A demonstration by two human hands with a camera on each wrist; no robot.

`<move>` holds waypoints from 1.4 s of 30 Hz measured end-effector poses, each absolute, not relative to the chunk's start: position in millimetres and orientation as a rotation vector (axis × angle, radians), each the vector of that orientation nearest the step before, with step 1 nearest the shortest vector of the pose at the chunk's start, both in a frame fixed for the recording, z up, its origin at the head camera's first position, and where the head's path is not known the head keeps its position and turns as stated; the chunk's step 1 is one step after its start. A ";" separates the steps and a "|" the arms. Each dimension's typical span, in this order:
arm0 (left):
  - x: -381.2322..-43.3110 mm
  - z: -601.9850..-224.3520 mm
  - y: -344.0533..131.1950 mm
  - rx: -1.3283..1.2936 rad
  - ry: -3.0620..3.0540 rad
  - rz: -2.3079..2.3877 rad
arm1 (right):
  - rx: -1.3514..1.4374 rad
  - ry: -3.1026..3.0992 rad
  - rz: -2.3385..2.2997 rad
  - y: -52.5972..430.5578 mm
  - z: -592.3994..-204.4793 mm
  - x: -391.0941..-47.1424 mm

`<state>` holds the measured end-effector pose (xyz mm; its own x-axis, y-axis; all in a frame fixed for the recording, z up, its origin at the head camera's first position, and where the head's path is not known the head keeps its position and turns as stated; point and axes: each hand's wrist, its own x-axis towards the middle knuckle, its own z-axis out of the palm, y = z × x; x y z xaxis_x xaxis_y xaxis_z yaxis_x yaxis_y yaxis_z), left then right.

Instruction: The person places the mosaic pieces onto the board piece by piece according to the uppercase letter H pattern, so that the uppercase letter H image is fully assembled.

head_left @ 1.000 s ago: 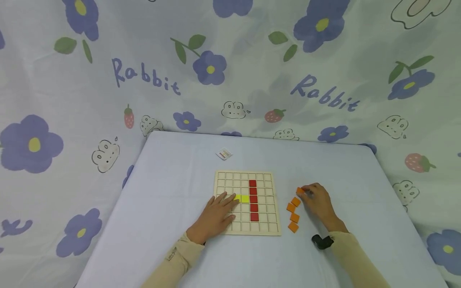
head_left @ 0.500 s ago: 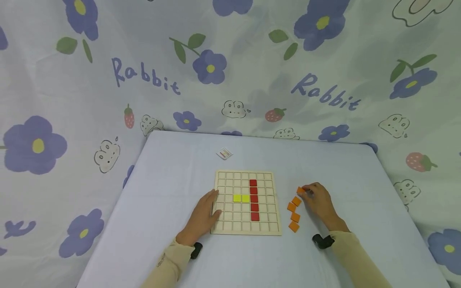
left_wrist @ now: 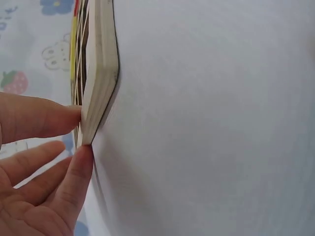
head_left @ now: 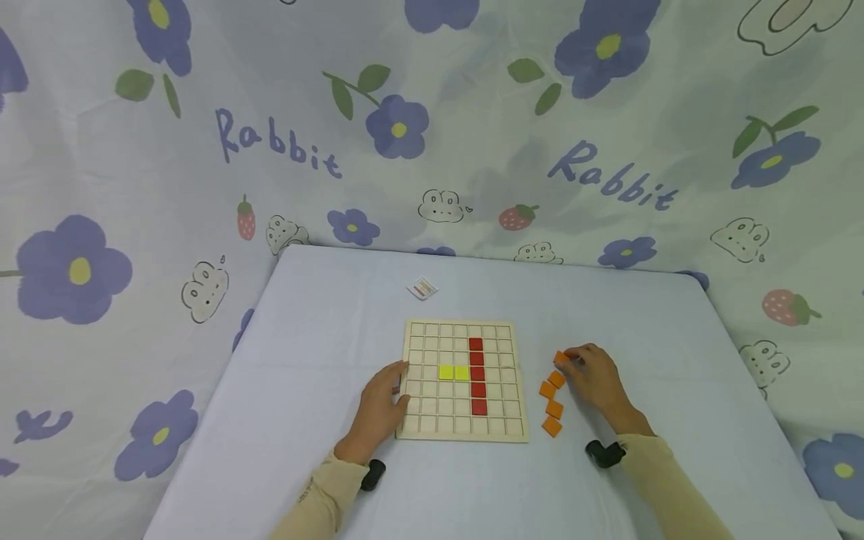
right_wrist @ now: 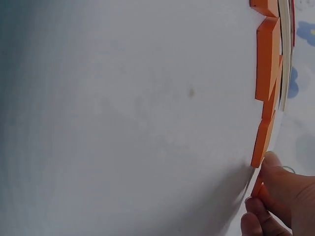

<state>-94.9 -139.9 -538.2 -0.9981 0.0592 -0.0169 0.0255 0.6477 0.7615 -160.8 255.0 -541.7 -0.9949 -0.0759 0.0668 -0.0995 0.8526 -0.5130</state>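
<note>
Wooden board point(head_left: 428, 425) around the middle of wide white cloth point(head_left: 695, 375), touched at its left edge by a spread left hand point(head_left: 376, 411); farthest orange tile point(head_left: 560, 358), apart from the right edge, pinched by right hand point(head_left: 599, 380); four more tiles point(head_left: 547, 389) nearer.

Looks matt and smooth-edged on the square, cream, gridded wooden board point(head_left: 495, 390). Shows a smooth, low-sheen finish on the orange square tiles point(head_left: 554, 409). Cannot tell wood from plastic there. Reads as matt on the white cloth table cover point(head_left: 304, 337), softly creased on the beige fabric sleeves point(head_left: 658, 469).
</note>
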 end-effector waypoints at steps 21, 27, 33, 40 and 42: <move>-96.5 -540.4 -141.5 -0.026 2.783 1.333 | 0.364 -2.949 0.835 195.6 -521.9 -172.8; -96.5 -541.5 -142.1 -0.062 2.783 1.349 | 0.428 -2.944 0.852 173.6 -516.3 -179.5; -96.6 -541.4 -141.8 -0.087 2.772 1.345 | 0.480 -2.957 0.877 149.2 -513.2 -185.9; -96.7 -541.0 -142.7 -0.085 2.737 1.377 | 0.645 -2.930 0.884 116.5 -508.5 -192.0; -96.9 -541.1 -142.8 -0.089 2.735 1.384 | 0.705 -2.904 0.884 106.3 -507.5 -194.4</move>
<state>-96.9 -142.8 -541.1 -0.9955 -0.0178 -0.0929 -0.0854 0.5917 0.8016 -194.4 106.3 -507.5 -0.8975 -0.4143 0.1515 -0.4284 0.7368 -0.5231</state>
